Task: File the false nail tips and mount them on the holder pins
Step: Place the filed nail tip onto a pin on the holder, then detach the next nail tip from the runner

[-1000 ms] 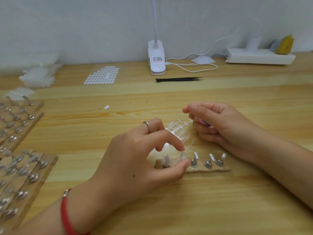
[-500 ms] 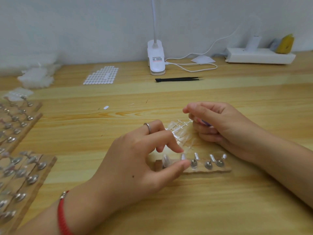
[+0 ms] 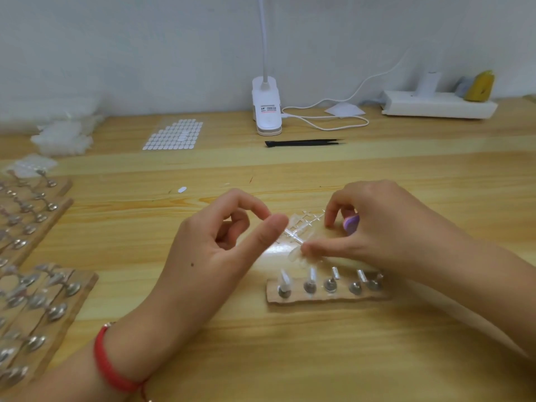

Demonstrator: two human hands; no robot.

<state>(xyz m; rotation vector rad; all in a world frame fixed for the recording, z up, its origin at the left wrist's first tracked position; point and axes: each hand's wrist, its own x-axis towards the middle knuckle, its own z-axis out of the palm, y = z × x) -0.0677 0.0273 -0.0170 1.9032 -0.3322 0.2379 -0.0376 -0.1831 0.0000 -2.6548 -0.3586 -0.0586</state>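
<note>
Desk [image 3: 290, 358]; R hand [image 3: 385, 227] grips file [image 3: 351, 223]

We saw one printed label [image 3: 268, 108], on the white lamp clip [image 3: 267, 123]; its dark lines and red stripe were too small to read.

Pin holder [image 3: 324, 298] nearside; holder boards [image 3: 62, 323] crowd left edge.

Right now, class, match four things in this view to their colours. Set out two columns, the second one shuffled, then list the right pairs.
1 tweezers
2 nail file
3 wrist cord
4 power strip

A purple
B white
C black
D red

Pairs: 1-C, 2-A, 3-D, 4-B
</note>
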